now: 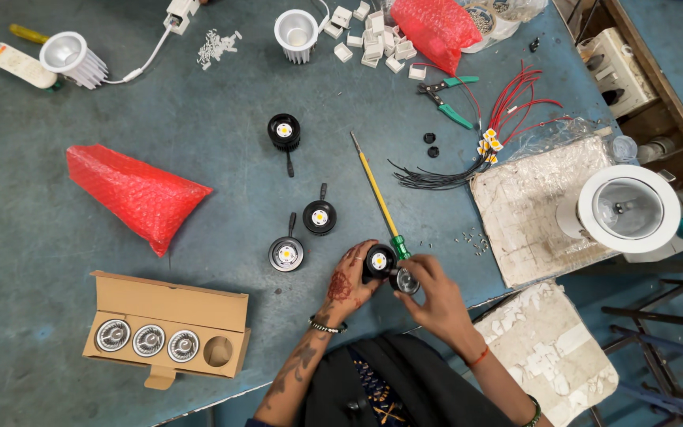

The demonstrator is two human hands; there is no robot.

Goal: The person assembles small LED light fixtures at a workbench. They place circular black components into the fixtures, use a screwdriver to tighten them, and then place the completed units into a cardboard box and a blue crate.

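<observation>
Small round black lamp module with a pale yellow centre (pixel 379 260), held just above the near edge of the blue-grey bench (pixel 199 119), grasped at its left side by the fingers of the left hand (pixel 349 281); right hand (pixel 428 296) closed on a small round reflector piece with a shiny face (pixel 406 281), pressed against the module's right side; a long screwdriver with yellow shaft and green handle (pixel 377 194) lying on the bench, its green end touching the held module from behind; two matching black lamp modules with short stalks (pixel 287 253) (pixel 319 216) just to the left of the hands, a third (pixel 284 131) farther toward the far edge; open brown cardboard box (pixel 169 304) near the near-left corner, three of its four round holes filled with silvery lamps; crumpled red bubble-wrap bag (pixel 136 194) beyond the box; bundle of black and red wires (pixel 476 150) and green-handled pliers (pixel 448 95) toward the right; white finned lamp housings (pixel 69 57) (pixel 296 34) and small white plastic blocks (pixel 369 39) along the far edge; large white round downlight (pixel 628 208) at the right edge.
</observation>
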